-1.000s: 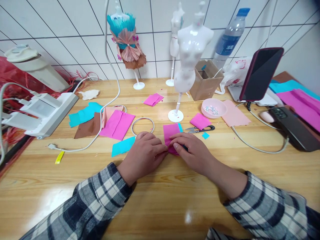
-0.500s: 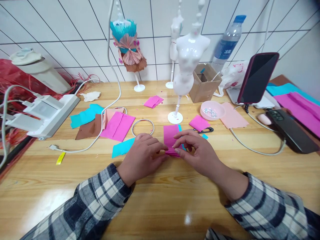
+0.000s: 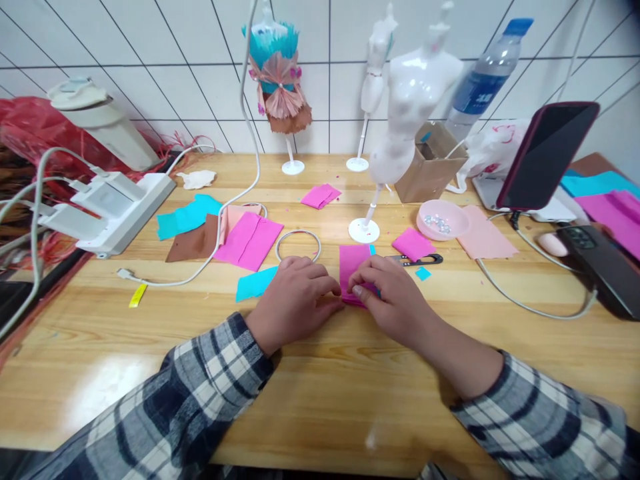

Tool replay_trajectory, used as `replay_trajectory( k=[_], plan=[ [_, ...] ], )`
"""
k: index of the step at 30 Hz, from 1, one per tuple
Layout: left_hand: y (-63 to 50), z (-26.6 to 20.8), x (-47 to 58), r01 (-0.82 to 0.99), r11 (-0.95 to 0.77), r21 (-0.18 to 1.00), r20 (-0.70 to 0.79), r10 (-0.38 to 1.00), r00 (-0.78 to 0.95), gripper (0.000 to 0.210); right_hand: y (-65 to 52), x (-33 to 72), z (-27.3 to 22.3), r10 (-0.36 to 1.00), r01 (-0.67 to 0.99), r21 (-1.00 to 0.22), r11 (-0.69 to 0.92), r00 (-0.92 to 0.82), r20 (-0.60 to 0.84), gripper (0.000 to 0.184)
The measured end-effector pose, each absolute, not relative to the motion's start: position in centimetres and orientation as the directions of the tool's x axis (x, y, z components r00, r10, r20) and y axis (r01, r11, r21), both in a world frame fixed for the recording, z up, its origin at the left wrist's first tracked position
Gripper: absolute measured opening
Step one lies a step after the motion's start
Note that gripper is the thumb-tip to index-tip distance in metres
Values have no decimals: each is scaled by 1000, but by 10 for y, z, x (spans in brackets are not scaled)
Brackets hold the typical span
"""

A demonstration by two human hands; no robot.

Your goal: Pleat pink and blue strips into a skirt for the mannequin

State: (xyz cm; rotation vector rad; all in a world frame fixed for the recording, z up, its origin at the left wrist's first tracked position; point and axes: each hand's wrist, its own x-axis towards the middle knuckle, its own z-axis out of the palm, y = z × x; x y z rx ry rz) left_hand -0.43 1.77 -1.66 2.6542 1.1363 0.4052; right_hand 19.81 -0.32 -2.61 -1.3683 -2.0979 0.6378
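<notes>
head view: pink paper (image 3: 351, 257) on table (image 3: 320, 400) between the hands, near edge folded. left hand (image 3: 299, 300) fingertips at its near left corner, right hand (image 3: 393, 298) fingers curled over it; whether either pinches, can't tell. uneven pressure might skew the fold.

On the pale wooden table (image 3: 320, 380), a flat rectangular magenta sheet (image 3: 353, 259) lies between the left hand (image 3: 299, 297) and the right hand (image 3: 393, 297). Behind it stands a white plastic mannequin (image 3: 415, 93). A thin round silvery ring (image 3: 300, 231) lies behind the left hand, and a cyan rectangular sheet (image 3: 255, 284) just left of that hand. Behind the right hand, slim black-handled snips (image 3: 435, 259) lie in front of a small folded magenta piece (image 3: 413, 244). Farther back, a round pink bowl (image 3: 443, 235) holds small pale beads (image 3: 437, 224), with a brown cardboard box (image 3: 423, 180) behind it and a flat peach sheet (image 3: 487, 235) to its right.
</notes>
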Motion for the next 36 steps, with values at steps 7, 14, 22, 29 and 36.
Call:
replay_trajectory(
  k=[7,14,22,29,36],
  plan=[
    [17,-18,-2,673,-685,281,175,726,665,20,-2,196,-32,930,693,-641,332,-354,99,15],
    [17,-20,-1,668,-690,279,171,720,672,23,-1,195,-35,922,731,-589,346,-381,69,15],
    [17,-19,-3,662,-688,296,158,719,677,23,-2,199,-34,907,736,-559,381,-415,71,21],
    [18,-18,-5,631,-651,422,157,738,657,16,-10,210,-26,840,751,-386,536,-519,157,29],
    [21,-7,-17,611,-167,773,-146,892,428,31,-22,219,-19,739,686,-292,666,-553,385,40]
  ],
)
